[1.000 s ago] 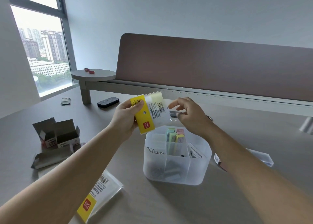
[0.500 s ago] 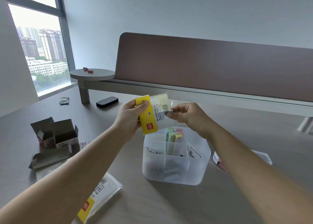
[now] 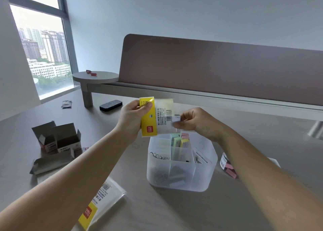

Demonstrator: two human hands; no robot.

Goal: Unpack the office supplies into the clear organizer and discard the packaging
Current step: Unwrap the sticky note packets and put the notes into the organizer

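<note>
My left hand [image 3: 132, 119] grips a sticky-note pack [image 3: 157, 117] with a yellow label, held upright above the clear organizer [image 3: 181, 178]. My right hand [image 3: 195, 120] pinches the clear wrapper flap at the pack's right edge. The organizer stands on the table with coloured sticky notes [image 3: 180, 140], paper clips and dark clips in its compartments.
An empty clear wrapper with a yellow label [image 3: 101, 201] lies at the front left. Opened grey cardboard boxes [image 3: 57, 140] sit to the left. A tub of pink items [image 3: 227, 166] lies behind my right forearm. A black eraser [image 3: 111, 104] and a small packet [image 3: 66, 104] lie further back.
The pack has turned more upright and dropped a little toward the organizer. My right hand has moved its pinch down along the wrapper's right edge.
</note>
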